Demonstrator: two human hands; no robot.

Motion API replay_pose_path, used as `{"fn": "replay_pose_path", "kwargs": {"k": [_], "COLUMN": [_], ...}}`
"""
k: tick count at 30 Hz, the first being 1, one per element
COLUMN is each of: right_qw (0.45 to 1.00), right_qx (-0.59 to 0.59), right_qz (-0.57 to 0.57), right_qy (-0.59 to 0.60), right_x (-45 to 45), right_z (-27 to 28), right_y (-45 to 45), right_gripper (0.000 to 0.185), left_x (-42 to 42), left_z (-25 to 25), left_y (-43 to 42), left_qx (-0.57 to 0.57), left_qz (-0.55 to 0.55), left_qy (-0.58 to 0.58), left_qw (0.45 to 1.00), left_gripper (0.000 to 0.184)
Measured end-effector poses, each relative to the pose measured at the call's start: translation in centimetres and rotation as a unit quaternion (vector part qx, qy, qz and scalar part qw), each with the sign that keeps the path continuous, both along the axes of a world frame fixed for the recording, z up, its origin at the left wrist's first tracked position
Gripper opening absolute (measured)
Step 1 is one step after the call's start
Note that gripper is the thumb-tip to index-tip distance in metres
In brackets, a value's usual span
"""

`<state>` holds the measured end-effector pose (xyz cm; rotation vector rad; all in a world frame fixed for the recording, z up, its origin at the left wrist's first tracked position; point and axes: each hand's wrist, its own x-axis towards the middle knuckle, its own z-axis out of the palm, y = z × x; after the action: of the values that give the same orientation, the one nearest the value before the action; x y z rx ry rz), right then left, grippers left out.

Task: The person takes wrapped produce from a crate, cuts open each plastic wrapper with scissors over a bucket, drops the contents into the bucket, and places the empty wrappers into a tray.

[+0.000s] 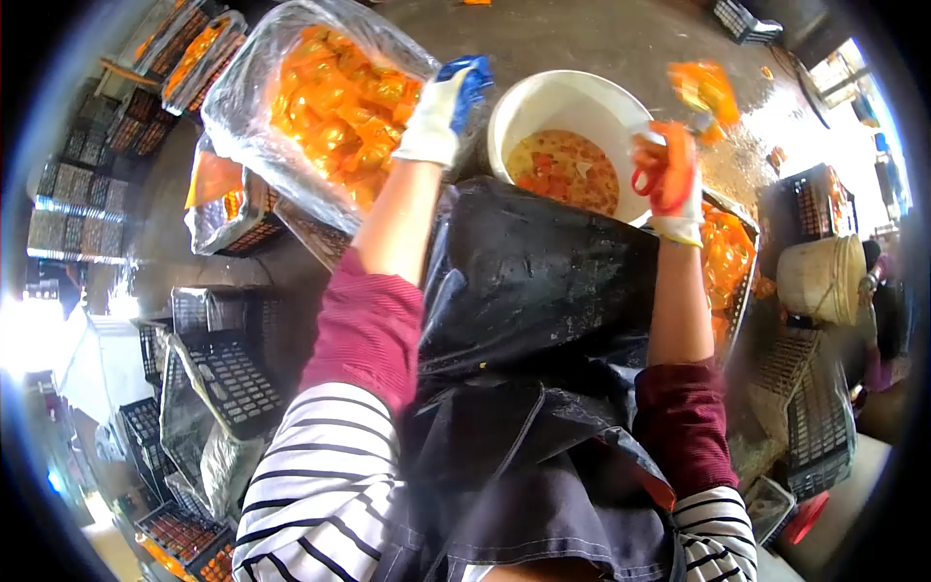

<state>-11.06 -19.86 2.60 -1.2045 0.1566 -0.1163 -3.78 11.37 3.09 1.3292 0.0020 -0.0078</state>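
Observation:
My left hand [447,109], in a white glove with blue fingers, is beside the right edge of a plastic-lined crate [236,97] full of glossy orange pieces [341,107]. Its fingers are curled, and their inner side is hidden. My right hand [669,179], in a red-orange and white glove, is closed on a tool with a red loop handle [640,182], perhaps scissors. Just beyond that hand is a motion-blurred orange piece [704,95]; whether the tool touches it is unclear. Between my hands stands a white bucket [509,107] holding cloudy liquid with orange bits [562,173].
A black apron [543,272] covers my lap. Another crate of orange pieces [725,257] is at my right knee. Black crates [228,378] stand at left, and a pale bucket [819,279] stands at right near another person [878,310]. The floor [572,34] looks wet.

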Motion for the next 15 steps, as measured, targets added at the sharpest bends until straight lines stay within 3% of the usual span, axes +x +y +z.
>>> {"fn": "replay_pose_path", "kwargs": {"k": [1, 3, 4, 5, 6, 8, 10, 11, 13, 14, 15], "right_qw": [0.995, 0.933, 0.908, 0.903, 0.9, 0.899, 0.904, 0.916, 0.935, 0.928, 0.933], "right_qx": [0.046, 0.318, 0.385, 0.422, 0.422, 0.419, 0.419, 0.398, 0.355, 0.371, 0.357], "right_qz": [-0.05, -0.169, -0.156, -0.061, -0.105, -0.128, -0.084, -0.061, -0.016, 0.037, 0.033], "right_qy": [-0.068, -0.021, -0.045, -0.057, -0.041, -0.024, -0.022, -0.01, 0.019, -0.019, -0.015], "right_x": [-0.2, -0.2, 0.1, 0.3, 0.1, 0.2, 0.6, 0.8, 0.5, 0.4, 0.5], "right_z": [-0.2, -0.6, -2.6, -5.3, -4.8, -4.1, -3.8, -3.8, -2.4, -2.2, -2.3], "right_y": [-0.7, -2.2, -3.8, -6.0, -5.3, -4.2, -3.7, -3.6, -2.2, -1.6, -1.4], "right_gripper": [0.04, 0.046, 0.055, 0.059, 0.062, 0.063, 0.059, 0.055, 0.048, 0.047, 0.047], "left_x": [-1.0, -1.8, -0.8, -3.2, -2.9, -2.7, -3.3, -3.1, -3.5, -3.4, -3.0], "left_z": [0.8, -0.4, -4.1, -2.7, -5.2, -10.6, -11.5, -11.8, -7.3, -7.3, -8.1], "left_y": [2.1, 7.2, 10.2, 10.6, 12.8, 15.2, 14.0, 13.4, 10.9, 10.9, 11.5], "left_qx": [0.061, 0.329, 0.251, 0.398, 0.466, 0.59, 0.695, 0.693, 0.69, 0.702, 0.615], "left_qz": [0.057, 0.082, 0.051, 0.028, -0.027, -0.114, -0.09, -0.097, -0.116, -0.087, -0.044], "left_qy": [0.01, -0.008, 0.066, 0.08, 0.057, 0.015, -0.041, -0.011, 0.052, 0.006, 0.095], "left_qw": [0.996, 0.941, 0.964, 0.913, 0.882, 0.799, 0.713, 0.714, 0.712, 0.707, 0.781], "left_gripper": [0.034, 0.032, 0.047, 0.067, 0.073, 0.081, 0.074, 0.07, 0.062, 0.053, 0.053]}}
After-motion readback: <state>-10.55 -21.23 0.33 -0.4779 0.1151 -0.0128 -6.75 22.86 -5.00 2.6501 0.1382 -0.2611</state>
